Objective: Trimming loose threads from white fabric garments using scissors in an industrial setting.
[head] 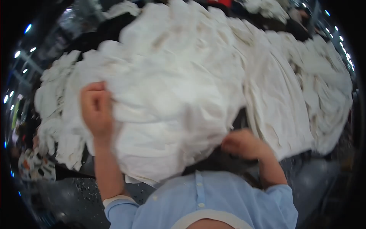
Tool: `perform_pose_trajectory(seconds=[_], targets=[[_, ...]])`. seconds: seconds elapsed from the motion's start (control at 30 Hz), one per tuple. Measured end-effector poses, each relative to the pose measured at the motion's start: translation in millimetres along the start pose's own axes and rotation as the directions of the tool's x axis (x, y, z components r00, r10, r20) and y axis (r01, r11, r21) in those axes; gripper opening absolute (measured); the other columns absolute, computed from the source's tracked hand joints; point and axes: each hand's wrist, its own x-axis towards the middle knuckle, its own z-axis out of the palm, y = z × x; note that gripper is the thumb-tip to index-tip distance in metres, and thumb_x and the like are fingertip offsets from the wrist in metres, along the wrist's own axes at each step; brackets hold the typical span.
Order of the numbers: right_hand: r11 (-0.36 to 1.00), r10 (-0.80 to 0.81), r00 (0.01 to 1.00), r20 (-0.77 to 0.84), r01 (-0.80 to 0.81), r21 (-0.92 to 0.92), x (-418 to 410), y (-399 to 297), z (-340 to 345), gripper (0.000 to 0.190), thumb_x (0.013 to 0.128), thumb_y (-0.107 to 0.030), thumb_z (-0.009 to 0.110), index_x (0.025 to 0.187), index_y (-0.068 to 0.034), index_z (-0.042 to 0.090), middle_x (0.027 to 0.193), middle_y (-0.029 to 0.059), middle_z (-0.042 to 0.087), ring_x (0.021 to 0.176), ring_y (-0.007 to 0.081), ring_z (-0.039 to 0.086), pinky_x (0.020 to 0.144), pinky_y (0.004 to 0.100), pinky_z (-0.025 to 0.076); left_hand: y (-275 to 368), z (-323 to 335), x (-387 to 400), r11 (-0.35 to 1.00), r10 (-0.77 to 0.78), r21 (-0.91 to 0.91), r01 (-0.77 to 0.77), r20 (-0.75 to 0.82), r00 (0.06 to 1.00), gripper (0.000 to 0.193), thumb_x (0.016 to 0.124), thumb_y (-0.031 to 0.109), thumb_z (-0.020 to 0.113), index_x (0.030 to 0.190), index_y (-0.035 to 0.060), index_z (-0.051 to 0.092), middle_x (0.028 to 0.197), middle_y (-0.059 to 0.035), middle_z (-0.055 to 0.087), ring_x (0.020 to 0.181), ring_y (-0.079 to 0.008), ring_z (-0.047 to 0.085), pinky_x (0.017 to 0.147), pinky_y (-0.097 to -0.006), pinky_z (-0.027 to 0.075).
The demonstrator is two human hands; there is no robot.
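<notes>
A broad heap of white fabric pieces point(171, 94) lies in front of me, its lower edge reaching my light blue shirt. At the left side of the heap is my left hand point(97, 106), fingers curled, seemingly gripping the cloth's edge; blur hides the exact hold. My right hand point(243, 143) is at the heap's lower right edge, with curled fingertips close to a corner of the cloth. Whether those fingers pinch the fabric cannot be told.
More white cloth is draped at the right point(277, 111) and far right point(326, 94), with another pile at the left point(51, 94). Dark floor with scattered bits point(77, 197) shows below. Someone in patterned clothing point(37, 166) is partly visible at the lower left.
</notes>
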Motion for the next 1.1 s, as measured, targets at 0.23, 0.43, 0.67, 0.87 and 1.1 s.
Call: perform_pose_trajectory(seconds=[0.23,0.43,0.67,0.87,1.1], targets=[[0.864,0.497,0.837,-0.229,-0.453,0.222,-43.5,83.5,38.2,0.01,0.074,-0.009,0.059,0.08,-0.001,0.056,0.061,0.0055,0.055,0.058,0.0128,0.052,0.056,0.0266,0.043,-0.9,-4.8,5.5,0.991,0.027,-0.135,-0.01,0.126,0.992,0.011,0.084,0.004,0.052,0.076,-0.0005,0.047,0.096,-0.0083,0.047,0.096,-0.0214,0.048,0.088,-0.0314,0.035],[0.852,0.423,0.848,-0.321,-0.492,-0.178,-12.3,99.0,91.6,0.044,0.065,-0.018,0.069,0.102,-0.007,0.048,0.104,0.0135,0.05,0.087,0.0335,0.055,0.071,0.0431,0.044,-7.2,-5.3,1.1,0.834,-0.199,-0.493,0.247,0.149,0.969,0.017,0.085,0.014,0.052,0.074,0.0029,0.046,0.096,-0.0069,0.047,0.099,-0.0196,0.045,0.093,-0.0319,0.028],[0.875,0.293,0.935,-0.197,-0.346,-0.339,-11.9,84.5,84.9,0.039,0.061,-0.014,0.07,0.096,-0.009,0.054,0.102,0.0099,0.051,0.094,0.0293,0.051,0.074,0.0399,0.045,11.5,-31.3,-9.4,0.203,-0.071,-0.963,0.178,0.167,0.983,0.028,0.086,0.028,0.052,0.069,0.0072,0.044,0.081,-0.0054,0.047,0.079,-0.0233,0.048,0.082,-0.0386,0.037],[0.897,0.388,0.89,-0.24,-0.424,-0.122,-7.1,80.2,57.0,0.021,0.067,-0.008,0.063,0.086,-0.005,0.054,0.087,0.0112,0.055,0.078,0.0278,0.055,0.062,0.0342,0.045,57.7,-49.0,-38.8,0.855,0.204,-0.447,0.263,0.757,0.621,0.025,0.08,0.011,0.056,0.057,0.0038,0.05,0.072,-0.0102,0.061,0.057,-0.0204,0.056,0.059,-0.0354,0.048],[0.895,0.2,0.765,-0.613,0.111,0.431,53.4,9.7,11.8,0.019,0.072,0.005,0.052,0.089,-0.002,0.051,0.086,0.0036,0.053,0.079,0.0074,0.05,0.063,0.0206,0.039,19.7,-46.3,20.6,0.971,-0.238,-0.04,0.236,-0.073,0.968,0.028,0.076,0.009,0.06,0.101,0.0007,0.053,0.099,-0.0073,0.054,0.091,-0.0175,0.051,0.083,-0.0317,0.04]])
